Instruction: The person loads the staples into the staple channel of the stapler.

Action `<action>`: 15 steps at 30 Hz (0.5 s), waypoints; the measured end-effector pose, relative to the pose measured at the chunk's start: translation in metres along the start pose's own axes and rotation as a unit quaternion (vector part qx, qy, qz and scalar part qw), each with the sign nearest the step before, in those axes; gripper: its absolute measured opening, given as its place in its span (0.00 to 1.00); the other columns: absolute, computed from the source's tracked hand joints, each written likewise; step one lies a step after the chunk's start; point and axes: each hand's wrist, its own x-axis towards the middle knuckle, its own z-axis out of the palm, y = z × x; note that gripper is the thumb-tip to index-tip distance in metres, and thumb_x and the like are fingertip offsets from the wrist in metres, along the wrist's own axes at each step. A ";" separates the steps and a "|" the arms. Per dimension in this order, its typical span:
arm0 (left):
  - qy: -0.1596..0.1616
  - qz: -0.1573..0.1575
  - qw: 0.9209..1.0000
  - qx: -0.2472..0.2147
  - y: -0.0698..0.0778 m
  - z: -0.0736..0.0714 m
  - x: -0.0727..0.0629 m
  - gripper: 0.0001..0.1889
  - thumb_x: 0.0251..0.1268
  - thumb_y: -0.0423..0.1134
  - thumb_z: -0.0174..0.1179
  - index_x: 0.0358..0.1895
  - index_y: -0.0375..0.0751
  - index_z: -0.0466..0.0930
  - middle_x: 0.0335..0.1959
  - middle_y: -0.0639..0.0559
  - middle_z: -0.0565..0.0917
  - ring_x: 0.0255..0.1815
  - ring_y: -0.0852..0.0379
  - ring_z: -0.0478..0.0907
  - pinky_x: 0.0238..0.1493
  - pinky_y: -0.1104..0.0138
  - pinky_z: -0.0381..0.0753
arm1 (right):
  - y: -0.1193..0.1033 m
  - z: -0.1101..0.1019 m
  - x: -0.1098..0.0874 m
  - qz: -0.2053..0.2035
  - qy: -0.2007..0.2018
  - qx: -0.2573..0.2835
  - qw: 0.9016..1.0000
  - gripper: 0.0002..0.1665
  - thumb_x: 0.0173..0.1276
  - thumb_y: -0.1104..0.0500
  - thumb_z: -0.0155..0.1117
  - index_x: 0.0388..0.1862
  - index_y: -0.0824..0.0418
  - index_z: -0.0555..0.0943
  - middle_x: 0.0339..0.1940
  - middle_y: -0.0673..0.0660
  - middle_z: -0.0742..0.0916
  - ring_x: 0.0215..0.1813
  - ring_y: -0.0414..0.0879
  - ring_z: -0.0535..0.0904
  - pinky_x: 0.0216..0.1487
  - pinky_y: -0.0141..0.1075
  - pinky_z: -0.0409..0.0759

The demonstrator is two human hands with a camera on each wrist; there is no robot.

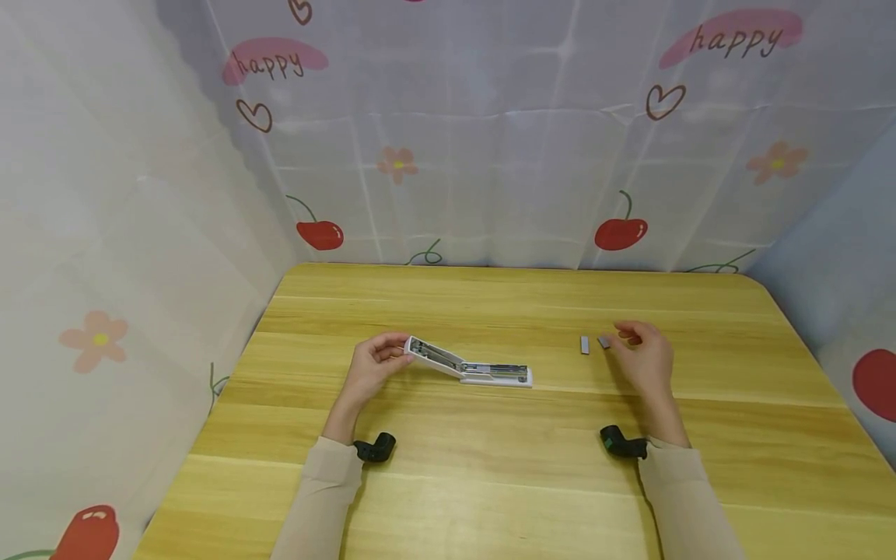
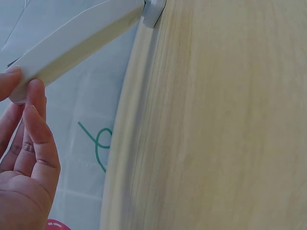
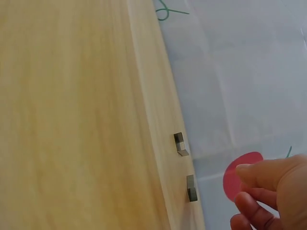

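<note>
A white stapler (image 1: 495,375) lies unfolded on the table, its metal inside showing and its top arm (image 1: 435,355) swung up to the left. My left hand (image 1: 373,364) pinches the end of that arm between thumb and fingers; in the left wrist view the fingers (image 2: 36,103) grip its tip. To the right lie two short grey strips of staples, one strip (image 1: 584,344) standing a little apart from the other strip (image 1: 604,342). Beside the nearer strip is my right hand (image 1: 642,364), fingers loosely bent. In the right wrist view, both strips (image 3: 192,188) lie apart from the hand (image 3: 271,191), which holds nothing visible.
The wooden table (image 1: 490,474) ends at a hanging curtain (image 1: 483,155) printed with cherries and flowers. More of this sheeting (image 1: 140,233) hangs along the left side. Black wrist cameras (image 1: 376,447) sit at both cuffs.
</note>
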 end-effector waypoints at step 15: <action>0.002 -0.002 1.000 -0.001 -0.001 0.000 0.001 0.20 0.58 0.24 0.65 0.55 0.24 0.77 0.43 0.30 0.82 0.34 0.64 0.81 0.37 0.76 0.82 | 0.014 0.007 -0.001 0.042 -0.037 -0.040 0.998 0.19 0.65 0.55 0.68 0.48 0.69 0.83 0.40 0.67 0.87 0.40 0.59 0.82 0.41 0.41 0.75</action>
